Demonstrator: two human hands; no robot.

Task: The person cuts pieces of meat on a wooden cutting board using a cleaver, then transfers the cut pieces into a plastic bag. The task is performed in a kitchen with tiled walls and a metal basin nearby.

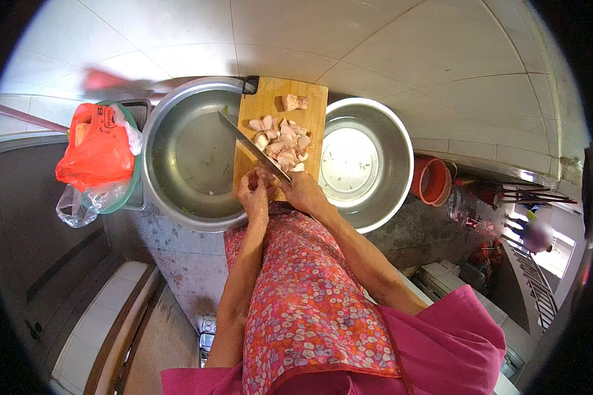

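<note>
My right hand [304, 190] grips a kitchen knife [255, 149], its broad blade slanting up and left over the wooden cutting board [249, 168]. My left hand [255, 191] is at the board's near edge, fingers curled around a small piece of meat, mostly hidden by them, close to the blade. A heap of pale pink meat chunks [285, 140] lies on the board, right of the blade. One larger chunk [295, 102] sits apart at the far end.
A large metal basin [159, 197] with water and green bits stands left of the board. On its right is another metal basin [400, 148] holding water. Farther left, a red plastic bag [99, 158] rests on a green basin [137, 173]. A red bucket [431, 180] stands right. A person [536, 234] is far right.
</note>
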